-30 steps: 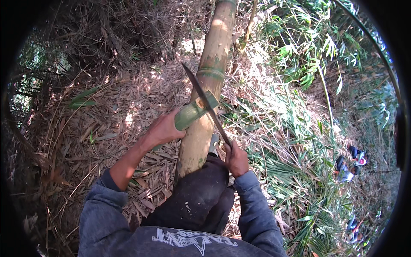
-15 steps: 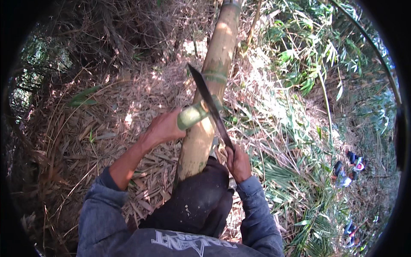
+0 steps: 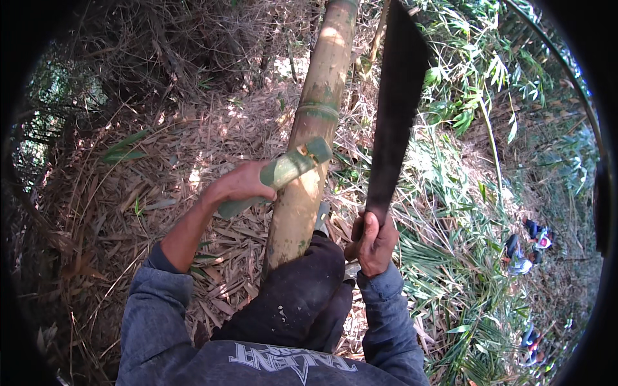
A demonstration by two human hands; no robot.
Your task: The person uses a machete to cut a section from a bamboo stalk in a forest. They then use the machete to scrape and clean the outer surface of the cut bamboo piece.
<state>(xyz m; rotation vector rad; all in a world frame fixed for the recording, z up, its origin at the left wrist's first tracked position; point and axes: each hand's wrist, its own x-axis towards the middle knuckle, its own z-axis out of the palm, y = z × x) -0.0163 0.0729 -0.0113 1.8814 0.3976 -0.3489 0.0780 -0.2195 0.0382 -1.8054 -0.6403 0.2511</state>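
One head-worn fisheye view looks steeply down, close over the bamboo pole, forearms and leaf-littered ground.

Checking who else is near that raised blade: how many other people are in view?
2, maybe more hidden by foliage: one crouched person in dark clothes downslope at right, another partly hidden person lower right. Both far from the long dark machete blade.

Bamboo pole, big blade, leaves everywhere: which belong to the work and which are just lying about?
In use:
left hand gripping green bamboo piece
thick bamboo pole
right hand raising dark machete

Lying about:
dry leaf litter
green undergrowth
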